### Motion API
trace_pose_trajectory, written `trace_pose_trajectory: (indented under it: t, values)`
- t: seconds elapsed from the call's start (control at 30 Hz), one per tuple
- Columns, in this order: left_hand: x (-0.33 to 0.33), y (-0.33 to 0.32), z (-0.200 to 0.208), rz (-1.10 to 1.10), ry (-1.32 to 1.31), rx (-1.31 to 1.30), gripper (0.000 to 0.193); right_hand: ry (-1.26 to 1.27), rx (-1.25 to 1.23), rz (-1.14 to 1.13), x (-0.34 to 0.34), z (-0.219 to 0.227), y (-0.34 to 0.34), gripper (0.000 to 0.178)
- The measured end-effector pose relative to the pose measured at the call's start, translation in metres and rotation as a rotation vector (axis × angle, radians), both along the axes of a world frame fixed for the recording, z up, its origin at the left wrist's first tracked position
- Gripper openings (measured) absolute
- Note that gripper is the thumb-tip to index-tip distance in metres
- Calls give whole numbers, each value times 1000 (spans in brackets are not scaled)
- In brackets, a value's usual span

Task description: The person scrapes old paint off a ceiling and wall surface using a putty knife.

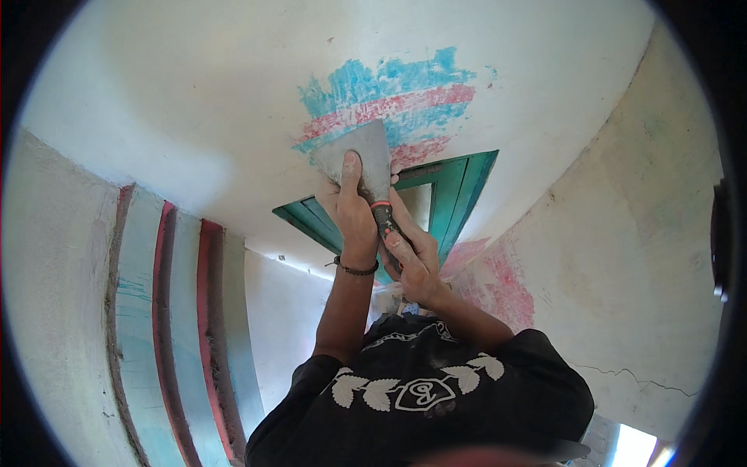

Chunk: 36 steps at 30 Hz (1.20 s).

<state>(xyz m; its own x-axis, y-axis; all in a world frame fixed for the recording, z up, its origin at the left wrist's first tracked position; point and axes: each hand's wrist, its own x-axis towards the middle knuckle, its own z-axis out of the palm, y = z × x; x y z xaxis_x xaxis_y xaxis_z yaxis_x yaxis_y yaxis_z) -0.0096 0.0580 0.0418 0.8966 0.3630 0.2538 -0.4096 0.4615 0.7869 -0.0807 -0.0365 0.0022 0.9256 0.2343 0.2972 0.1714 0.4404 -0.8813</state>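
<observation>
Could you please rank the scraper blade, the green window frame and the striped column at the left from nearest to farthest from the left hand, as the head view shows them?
From the left hand:
1. Scraper blade: under its fingers, just above.
2. Green window frame: right of the hand.
3. Striped column: far lower left.

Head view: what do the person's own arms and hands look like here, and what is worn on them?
Both forearms are bare. The left hand has a thin dark beaded bracelet round the wrist. The right hand wears nothing on the wrist. Short black sleeves of a black shirt with a white leaf-and-emblem print cover the upper arms. Pale dust or plaster smears show on the fingers.
</observation>
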Motion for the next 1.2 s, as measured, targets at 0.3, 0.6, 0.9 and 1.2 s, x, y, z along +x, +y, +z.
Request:
trace_pose_trajectory:
  t: [0.3, 0.6, 0.9, 1.2]
  values:
    - [1, -33, -35, -61, -2, 89, 27, 102, 150, -174, -5, -50, -13, 61]
    - [7, -61, -16, -68, -98, 221, 27, 140, 127, -242, -4, -41, -37, 61]
    - [21, -69, 13, -139, -146, 263, 27, -317, -401, -539, 1, -18, -50, 60]
    - [19, -76, 1, -71, -79, 170, 24, -391, -428, -610, 0, -14, -54, 75]
